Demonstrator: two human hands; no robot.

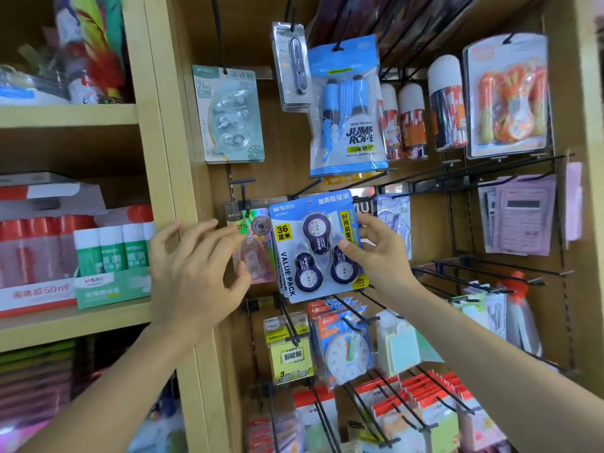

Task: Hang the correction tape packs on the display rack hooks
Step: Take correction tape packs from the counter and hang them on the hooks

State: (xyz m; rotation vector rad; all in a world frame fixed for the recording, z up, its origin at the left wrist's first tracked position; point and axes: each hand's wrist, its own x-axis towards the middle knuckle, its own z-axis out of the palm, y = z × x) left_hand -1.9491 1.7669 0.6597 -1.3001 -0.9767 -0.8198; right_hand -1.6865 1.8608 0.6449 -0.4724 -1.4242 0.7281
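Blue correction tape pack [313, 250] with 3 dispensers, mid-rack, pinched at its right edge by the right hand [382, 256]; left hand [192, 273], fingers spread, beside the holographic pack [258, 230] to its left. Hanging step: next, its hole must meet the hook [307, 188].

Lighting and image quality — even, bright indoor light
Soft shadows only; glare on the clear jump rope bag [348, 106] and holographic pack [261, 250]. Wide-angle bowing at the shelf upright [160, 125] — corners and left-shelf goods soft.
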